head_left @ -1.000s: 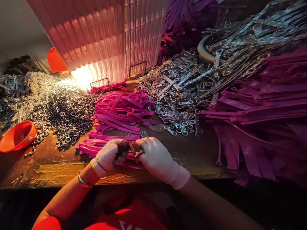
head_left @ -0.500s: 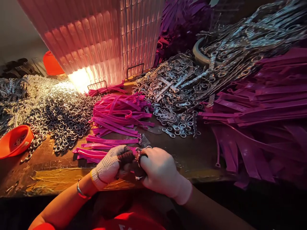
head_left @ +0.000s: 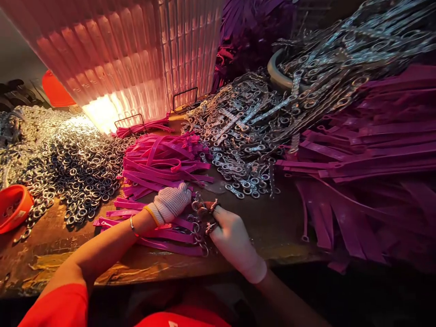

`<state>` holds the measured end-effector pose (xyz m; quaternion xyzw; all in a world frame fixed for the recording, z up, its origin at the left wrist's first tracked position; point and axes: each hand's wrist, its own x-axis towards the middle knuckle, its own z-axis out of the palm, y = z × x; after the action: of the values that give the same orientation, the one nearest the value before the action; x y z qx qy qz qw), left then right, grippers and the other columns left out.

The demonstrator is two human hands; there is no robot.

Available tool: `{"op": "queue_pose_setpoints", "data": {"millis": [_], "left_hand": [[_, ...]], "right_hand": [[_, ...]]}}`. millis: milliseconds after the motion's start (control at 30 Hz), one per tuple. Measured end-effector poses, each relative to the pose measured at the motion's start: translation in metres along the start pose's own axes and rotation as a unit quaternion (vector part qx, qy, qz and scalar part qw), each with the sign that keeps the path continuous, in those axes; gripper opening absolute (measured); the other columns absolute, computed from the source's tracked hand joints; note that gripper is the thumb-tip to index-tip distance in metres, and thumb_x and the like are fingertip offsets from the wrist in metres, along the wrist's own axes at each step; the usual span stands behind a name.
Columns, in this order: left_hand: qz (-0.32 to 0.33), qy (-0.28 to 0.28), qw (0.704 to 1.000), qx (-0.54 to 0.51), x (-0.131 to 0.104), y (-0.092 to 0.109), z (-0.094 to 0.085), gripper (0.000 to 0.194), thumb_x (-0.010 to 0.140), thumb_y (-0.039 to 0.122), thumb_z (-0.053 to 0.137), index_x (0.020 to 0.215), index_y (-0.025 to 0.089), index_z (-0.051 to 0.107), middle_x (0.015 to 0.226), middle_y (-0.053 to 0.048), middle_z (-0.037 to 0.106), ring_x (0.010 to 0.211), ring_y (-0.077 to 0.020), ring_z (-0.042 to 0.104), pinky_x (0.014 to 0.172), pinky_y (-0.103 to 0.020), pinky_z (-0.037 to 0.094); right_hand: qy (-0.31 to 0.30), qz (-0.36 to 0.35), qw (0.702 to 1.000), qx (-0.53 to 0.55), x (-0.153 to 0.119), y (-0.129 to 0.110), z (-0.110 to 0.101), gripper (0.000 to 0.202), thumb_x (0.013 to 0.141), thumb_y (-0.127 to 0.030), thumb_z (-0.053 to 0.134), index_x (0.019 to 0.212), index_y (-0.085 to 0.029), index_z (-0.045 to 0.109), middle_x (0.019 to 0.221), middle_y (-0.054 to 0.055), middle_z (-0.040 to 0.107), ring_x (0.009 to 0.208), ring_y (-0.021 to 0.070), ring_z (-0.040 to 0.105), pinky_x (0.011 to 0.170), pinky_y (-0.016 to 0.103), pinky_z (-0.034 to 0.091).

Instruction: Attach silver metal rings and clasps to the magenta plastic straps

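Observation:
My left hand (head_left: 173, 202), in a white dotted glove, is closed over a row of pink straps (head_left: 172, 234), apparently on one strap; its fingertips are hidden. My right hand (head_left: 233, 234), in a white glove with dark brown finger covers, has its fingers pinched together at a metal ring (head_left: 196, 205), just right of my left hand. Several straps in the row have metal rings at their right ends. Behind my left hand lies a larger heap of pink straps (head_left: 160, 154).
Loose metal rings (head_left: 88, 168) are heaped at left, beside an orange bowl (head_left: 15, 209). Metal strips with ring ends (head_left: 238, 131) pile up behind right, some spilling from a basin (head_left: 277, 72). Purple straps (head_left: 368, 159) overhang the table at right. A ribbed translucent panel (head_left: 129, 59) stands behind.
My hands, earlier together near the table's front edge, have moved forward and apart. My left hand now lies over the strap row, and more ringed strap ends show. The view has shifted slightly.

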<state>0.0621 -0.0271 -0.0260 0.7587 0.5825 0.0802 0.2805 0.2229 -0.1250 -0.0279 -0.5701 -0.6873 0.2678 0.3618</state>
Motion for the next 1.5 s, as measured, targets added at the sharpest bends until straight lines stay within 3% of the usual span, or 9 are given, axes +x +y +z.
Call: {"op": "queue_pose_setpoints", "data": {"millis": [133, 233, 367, 467, 833, 1067, 1167, 1300, 1500], "left_hand": [[-0.003, 0.02, 1.0, 0.017, -0.01, -0.002, 0.004, 0.021, 0.09, 0.032, 0.057, 0.099, 0.016, 0.066, 0.08, -0.013, 0.062, 0.08, -0.0301, 0.065, 0.072, -0.036, 0.046], [0.058, 0.031, 0.986, -0.15, -0.027, -0.01, -0.008, 0.013, 0.087, 0.03, 0.062, 0.092, 0.019, 0.066, 0.086, -0.008, 0.065, 0.075, -0.02, 0.062, 0.065, -0.027, 0.045], [-0.04, -0.046, 0.885, -0.461, -0.06, -0.014, -0.031, 0.03, 0.091, 0.047, 0.057, 0.088, 0.017, 0.06, 0.052, 0.005, 0.046, 0.039, -0.0072, 0.033, 0.039, -0.02, 0.027], [-0.083, -0.046, 0.856, -0.508, -0.082, -0.013, -0.04, 0.036, 0.091, 0.052, 0.056, 0.08, 0.017, 0.056, 0.049, 0.006, 0.041, 0.036, -0.0054, 0.027, 0.034, -0.019, 0.02], [0.021, 0.019, 0.945, -0.326, -0.11, -0.009, -0.034, 0.036, 0.09, 0.047, 0.059, 0.073, 0.016, 0.059, 0.064, 0.0, 0.057, 0.058, -0.0093, 0.044, 0.052, -0.02, 0.034], [-0.006, -0.045, 0.924, -0.379, -0.122, -0.016, -0.017, 0.037, 0.095, 0.05, 0.047, 0.085, 0.017, 0.061, 0.057, 0.003, 0.048, 0.048, -0.0099, 0.037, 0.046, -0.022, 0.031], [0.058, 0.034, 0.956, -0.286, -0.123, -0.02, -0.009, 0.025, 0.092, 0.039, 0.056, 0.086, 0.017, 0.067, 0.078, -0.005, 0.065, 0.071, -0.0165, 0.055, 0.064, -0.026, 0.044], [0.057, -0.012, 0.945, -0.322, -0.119, -0.024, -0.01, 0.025, 0.093, 0.035, 0.055, 0.09, 0.015, 0.071, 0.08, -0.006, 0.067, 0.075, -0.0182, 0.058, 0.067, -0.026, 0.047], [0.08, 0.059, 0.973, -0.207, -0.125, -0.033, -0.003, 0.023, 0.093, 0.025, 0.053, 0.087, 0.015, 0.072, 0.082, -0.006, 0.07, 0.075, -0.0178, 0.06, 0.071, -0.028, 0.047]], "right_hand": [[-0.003, -0.021, 1.0, 0.002, 0.008, -0.007, 0.007, 0.033, 0.083, -0.014, 0.045, 0.106, -0.02, 0.068, 0.084, 0.007, 0.073, 0.078, 0.022, 0.066, 0.073, 0.03, 0.051], [-0.001, -0.041, 0.999, -0.006, 0.013, -0.012, 0.006, 0.044, 0.077, -0.008, 0.045, 0.112, -0.021, 0.067, 0.094, 0.007, 0.073, 0.088, 0.0233, 0.066, 0.08, 0.032, 0.052], [-0.028, -0.114, 0.993, 0.009, 0.019, -0.02, 0.002, 0.05, 0.073, -0.004, 0.045, 0.116, -0.021, 0.065, 0.106, 0.008, 0.071, 0.1, 0.0229, 0.064, 0.089, 0.034, 0.049], [-0.065, -0.134, 0.987, -0.066, 0.024, -0.03, 0.004, 0.042, 0.074, -0.004, 0.049, 0.11, -0.016, 0.066, 0.097, 0.009, 0.071, 0.089, 0.0228, 0.063, 0.08, 0.032, 0.047], [-0.015, -0.255, 0.913, -0.317, 0.01, -0.043, 0.019, 0.013, 0.073, -0.007, 0.058, 0.07, -0.018, 0.062, 0.077, 0.011, 0.063, 0.069, 0.0219, 0.049, 0.064, 0.035, 0.028], [0.031, -0.316, 0.897, -0.308, 0.004, -0.04, 0.02, 0.018, 0.079, -0.007, 0.053, 0.068, -0.019, 0.06, 0.071, 0.009, 0.059, 0.065, 0.0211, 0.044, 0.062, 0.035, 0.025], [-0.007, -0.269, 0.916, -0.297, 0.002, -0.041, 0.02, 0.012, 0.072, -0.007, 0.056, 0.07, -0.018, 0.061, 0.072, 0.009, 0.061, 0.066, 0.0205, 0.047, 0.062, 0.035, 0.027], [-0.086, -0.163, 0.946, -0.268, 0.0, -0.045, 0.015, 0.018, 0.07, -0.007, 0.056, 0.084, -0.015, 0.064, 0.089, 0.012, 0.067, 0.078, 0.023, 0.058, 0.07, 0.033, 0.037], [-0.278, -0.045, 0.919, -0.277, 0.011, -0.065, 0.001, 0.028, 0.077, -0.007, 0.05, 0.1, -0.015, 0.064, 0.093, 0.011, 0.073, 0.083, 0.0244, 0.068, 0.066, 0.031, 0.039]]}}
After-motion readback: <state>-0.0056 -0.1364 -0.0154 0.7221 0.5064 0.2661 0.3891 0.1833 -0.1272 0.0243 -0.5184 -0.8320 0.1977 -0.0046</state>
